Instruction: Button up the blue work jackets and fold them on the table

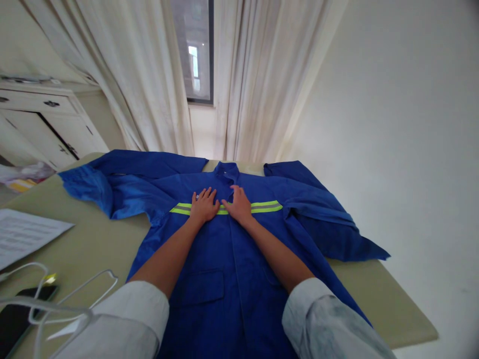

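Observation:
A blue work jacket [224, 269] with a yellow-green and grey reflective stripe [267, 206] lies front-up on a beige table [93, 244], sleeves spread to both sides. My left hand [204, 204] lies flat on the chest, fingers stretched out, just left of the front placket. My right hand [238, 203] rests flat beside it on the right of the placket. Both hands cover the stripe's middle and hold nothing. The collar [226, 171] lies just beyond my fingertips.
A white wire hanger [75, 294] and a dark phone [17, 319] lie at the table's near left, with a sheet of paper [22, 234] behind them. White cabinets [45, 124] stand at left, curtains [254, 80] and a window behind, a bare wall to the right.

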Demonstrator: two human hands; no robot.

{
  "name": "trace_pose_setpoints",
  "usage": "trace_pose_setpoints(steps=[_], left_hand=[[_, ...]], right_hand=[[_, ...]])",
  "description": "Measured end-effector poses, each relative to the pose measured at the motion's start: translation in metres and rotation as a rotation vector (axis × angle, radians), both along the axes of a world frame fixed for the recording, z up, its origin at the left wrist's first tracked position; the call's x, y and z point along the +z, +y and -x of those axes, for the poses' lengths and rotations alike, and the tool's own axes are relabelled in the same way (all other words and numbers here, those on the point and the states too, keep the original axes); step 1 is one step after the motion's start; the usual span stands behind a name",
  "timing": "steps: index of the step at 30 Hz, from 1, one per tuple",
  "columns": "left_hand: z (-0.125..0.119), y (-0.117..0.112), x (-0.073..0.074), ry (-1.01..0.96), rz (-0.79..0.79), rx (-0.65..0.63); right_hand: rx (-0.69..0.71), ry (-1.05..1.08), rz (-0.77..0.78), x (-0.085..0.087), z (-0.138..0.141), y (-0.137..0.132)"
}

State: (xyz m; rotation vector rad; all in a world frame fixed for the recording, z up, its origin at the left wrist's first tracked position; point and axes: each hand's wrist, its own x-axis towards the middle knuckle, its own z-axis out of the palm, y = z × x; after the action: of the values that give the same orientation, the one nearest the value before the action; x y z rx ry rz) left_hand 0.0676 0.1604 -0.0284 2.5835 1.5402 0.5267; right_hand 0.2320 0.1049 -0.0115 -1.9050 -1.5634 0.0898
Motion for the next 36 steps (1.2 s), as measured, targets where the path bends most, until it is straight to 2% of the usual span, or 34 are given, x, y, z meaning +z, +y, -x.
trace_pose_setpoints(steps=[2,4,7,10,14,18,23,27,31,36], left_hand=[[0.002,-0.001,0.001,-0.052,-0.053,-0.031],[0.005,-0.005,0.005,-0.086,-0.095,-0.065],[0.007,-0.012,0.015,-0.107,-0.115,-0.118],[-0.002,-0.022,0.02,-0.126,-0.109,-0.179],[-0.025,-0.036,0.016,-0.159,-0.077,-0.222],[-0.033,-0.048,0.009,-0.172,-0.047,-0.16],[-0.027,-0.054,0.007,-0.136,0.009,-0.118],[-0.026,-0.054,0.008,-0.143,-0.014,-0.098],[-0.026,-0.053,0.011,-0.151,-0.032,-0.098],[-0.025,-0.052,0.013,-0.187,0.008,-0.086]], right_hand=[[0.076,0.01,0.06,-0.003,0.009,-0.017],[0.075,0.157,0.079,-0.006,0.008,-0.027],[0.065,0.39,0.045,-0.01,-0.005,-0.03],[0.066,0.5,0.002,-0.015,-0.017,-0.029],[0.072,0.619,-0.094,-0.026,-0.019,-0.027],[0.082,0.686,-0.17,-0.032,-0.021,-0.028],[0.114,0.661,-0.224,-0.029,-0.023,-0.035],[0.13,0.456,-0.226,-0.023,-0.016,-0.042],[0.089,0.229,-0.164,-0.017,-0.01,-0.044],[0.186,0.264,-0.057,-0.01,-0.018,-0.043]])
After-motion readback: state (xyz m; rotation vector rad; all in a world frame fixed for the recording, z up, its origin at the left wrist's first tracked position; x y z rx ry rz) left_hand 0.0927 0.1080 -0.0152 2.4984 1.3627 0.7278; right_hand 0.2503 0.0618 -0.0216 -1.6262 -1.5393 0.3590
